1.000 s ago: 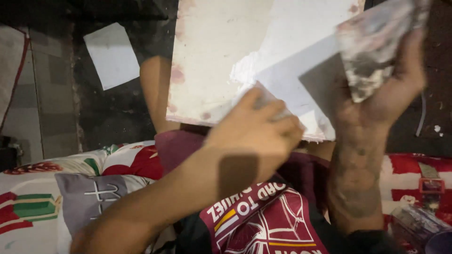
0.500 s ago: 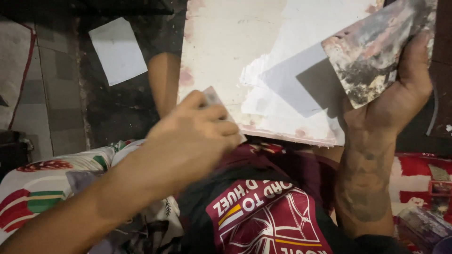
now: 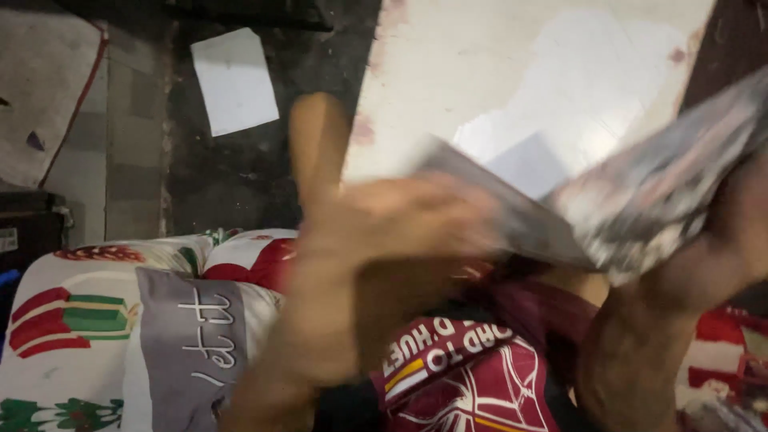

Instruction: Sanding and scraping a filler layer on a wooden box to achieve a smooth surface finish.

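Two bare hands worked a smeared metal trowel against a pale plastered board.

Nearest, a patterned red-and-white cushion (image 3: 96, 320) lay lower left. The blurred left hand (image 3: 400, 232) met a thin grey blade (image 3: 512, 216); whether its fingers gripped it could not be told. The right hand (image 3: 720, 248) clasped the flat, plaster-caked trowel (image 3: 672, 192) from beneath, tilted as if for scraping. Behind stood the board (image 3: 480, 72), its top cut off.
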